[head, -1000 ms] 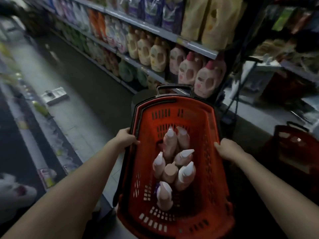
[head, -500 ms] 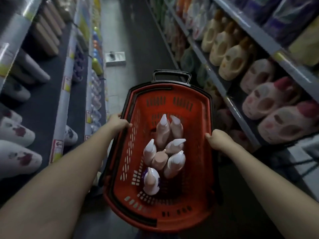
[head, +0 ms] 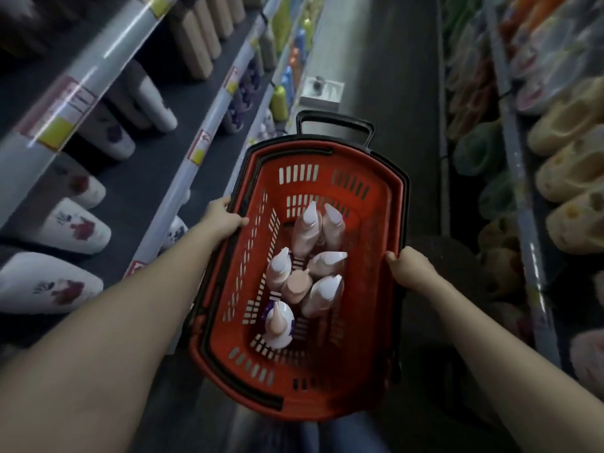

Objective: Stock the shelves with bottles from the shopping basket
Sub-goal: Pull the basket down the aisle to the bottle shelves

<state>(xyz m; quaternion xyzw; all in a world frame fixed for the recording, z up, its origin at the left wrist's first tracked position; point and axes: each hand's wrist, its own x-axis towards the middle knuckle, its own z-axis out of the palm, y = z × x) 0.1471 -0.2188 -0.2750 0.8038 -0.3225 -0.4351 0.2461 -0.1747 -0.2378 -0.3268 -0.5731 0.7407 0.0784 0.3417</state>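
Red plastic shopping basket [head: 376, 204] sits centre frame, held up over a shop aisle w/ slotted walls and a black handle [head: 335, 120] standing up at its far end. Left hand [head: 224, 217] is wrapped round the left rim, fingers curled over the edge; right hand [head: 410, 268] is clamped on the right rim, about level w/ the basket's middle. Both forearms bare.

Bottles [head: 307, 273] are all inside the basket, clustered on its floor: seven approx, peach-pink bodies w/ pale lilac caps, standing or leaning against each other. Nearest one [head: 277, 323] has a white and purple body, apart a little from the rest at the near end.

Aisle floor [head: 385, 80] is dark grey, smooth, running away to the far end; a paler strip along its left side. A small white box-like item [head: 322, 91] lies on the floor just beyond the basket handle; can't tell what it is.

Left shelves [head: 108, 60]: dark boards w/ pale grey front rails and price tags in pink, white and yellow-green. White bottles w/ red flower print [head: 70, 223] lie on the near left shelf, tan ones higher up, coloured bottles further along.

Right shelves [head: 526, 223]: rows of yellow-cream jugs [head: 572, 168] near, green ones lower, orange and white ones far. Lighting dim; edges of the frame blurred.
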